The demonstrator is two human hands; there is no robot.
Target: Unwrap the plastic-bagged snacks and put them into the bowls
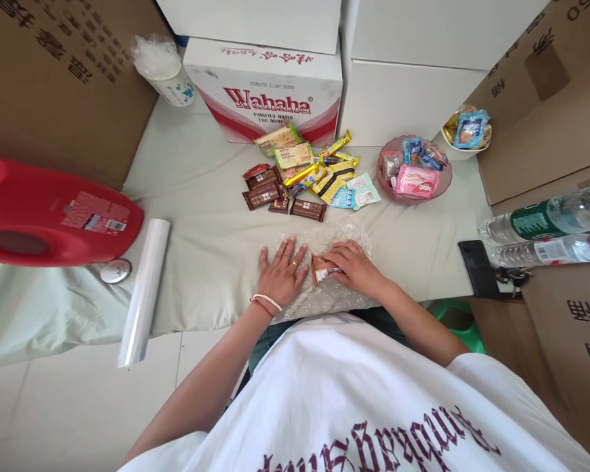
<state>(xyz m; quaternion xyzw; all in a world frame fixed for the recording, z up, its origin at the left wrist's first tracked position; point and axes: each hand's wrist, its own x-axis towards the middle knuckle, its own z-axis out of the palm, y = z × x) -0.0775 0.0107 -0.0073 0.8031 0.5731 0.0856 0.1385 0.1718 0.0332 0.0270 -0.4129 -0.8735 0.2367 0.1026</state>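
Note:
My left hand (281, 272) lies flat with its fingers spread on a clear plastic bag (337, 298) spread on the pale green cloth. My right hand (354, 267) rests on the same bag, its fingers curled over a small brown snack packet (319, 269) that lies between the two hands. A heap of snack packets (302, 177), brown, yellow and light blue, lies a little beyond the hands.
A pink dish (413, 176) and a white bowl (465, 134) of snacks stand at the right. A Wahaha carton (265, 85), a cup (170, 75), a roll of plastic film (145, 288), a red container (49, 210), a phone (476, 267) and two water bottles (545, 233) surround the cloth.

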